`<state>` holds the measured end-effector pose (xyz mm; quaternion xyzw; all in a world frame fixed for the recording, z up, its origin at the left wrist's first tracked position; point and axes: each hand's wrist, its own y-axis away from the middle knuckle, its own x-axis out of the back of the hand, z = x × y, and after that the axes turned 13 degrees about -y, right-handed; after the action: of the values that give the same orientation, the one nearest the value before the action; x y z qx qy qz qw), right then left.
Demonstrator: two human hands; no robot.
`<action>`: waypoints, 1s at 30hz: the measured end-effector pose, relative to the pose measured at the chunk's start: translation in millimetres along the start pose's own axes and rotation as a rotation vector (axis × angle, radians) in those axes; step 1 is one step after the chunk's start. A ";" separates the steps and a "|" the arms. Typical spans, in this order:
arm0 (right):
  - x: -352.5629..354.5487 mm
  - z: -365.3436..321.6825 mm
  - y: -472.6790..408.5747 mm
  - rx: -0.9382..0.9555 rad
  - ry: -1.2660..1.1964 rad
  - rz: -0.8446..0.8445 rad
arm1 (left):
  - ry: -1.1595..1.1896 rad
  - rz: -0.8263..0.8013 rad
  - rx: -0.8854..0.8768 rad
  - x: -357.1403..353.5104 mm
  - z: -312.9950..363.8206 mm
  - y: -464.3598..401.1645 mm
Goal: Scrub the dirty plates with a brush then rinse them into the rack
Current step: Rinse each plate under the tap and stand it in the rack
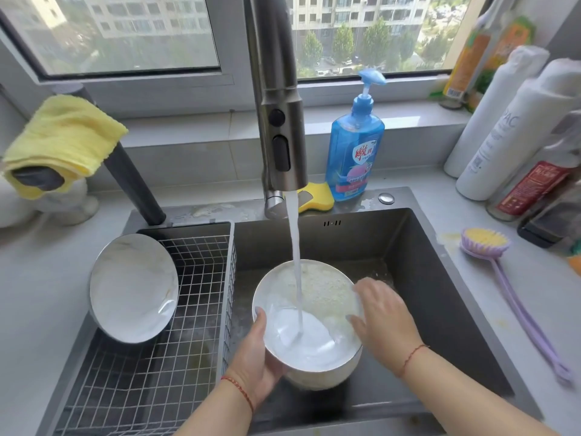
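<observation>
Rinsing step in hand: plate (306, 322) at lower centre of the frame, tilted under the tap's stream (297, 262), suds on its upper half. Left hand (256, 354) clamped on the near-left rim; right hand (382, 313) with fingers spread, resting on the right edge. Next, probably: clear the suds, then lift left into the rack (195, 309) beside the clean plate (133, 287). Brush (509, 287) idle on the surface at right.

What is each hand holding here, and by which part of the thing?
The left hand grips the plate by its near-left rim, thumb inside. The right hand lies with straight fingers on the right rim.
</observation>
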<state>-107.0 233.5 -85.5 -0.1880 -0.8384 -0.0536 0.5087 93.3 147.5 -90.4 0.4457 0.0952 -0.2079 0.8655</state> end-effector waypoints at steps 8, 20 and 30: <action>3.4 -56.8 35.3 0.191 -0.058 -0.670 | -0.041 -0.011 -0.053 -0.6 4.4 1.1; -37.9 -65.9 -28.4 -0.137 -0.358 -0.626 | -0.156 -0.043 -0.014 -11.0 -8.1 14.3; 2.0 -25.6 15.4 -0.001 0.317 -0.816 | -0.123 0.024 -0.082 4.7 -8.1 1.3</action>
<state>-80.8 241.0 -73.1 0.1687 -0.7556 -0.2789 0.5681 98.3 153.5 -95.9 0.3973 0.0449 -0.2205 0.8897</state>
